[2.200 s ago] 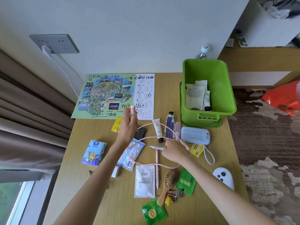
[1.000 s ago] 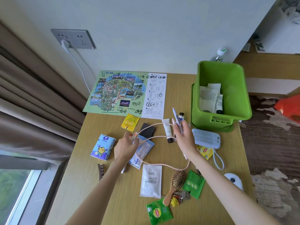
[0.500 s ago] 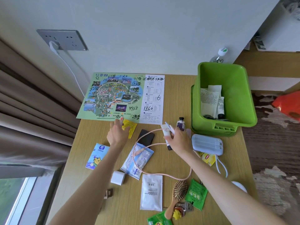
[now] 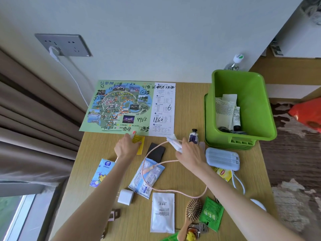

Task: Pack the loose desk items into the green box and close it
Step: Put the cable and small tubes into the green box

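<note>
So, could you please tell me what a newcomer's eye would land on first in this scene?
Probably the green box at the desk's far right corner, open, with a few tubes and packets inside. Next comes the scribbled-over map lying flat against the wall. Between them and the camera, the left hand rests on a yellow packet while the right hand holds a white tube.

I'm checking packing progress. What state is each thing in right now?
Green box: open, partly filled.
Left hand: on yellow sachet.
Right hand: gripping white tube.
Pink cable: loose on desk.
Hairbrush: unpacked.
Wall plug: plugged in.
</note>
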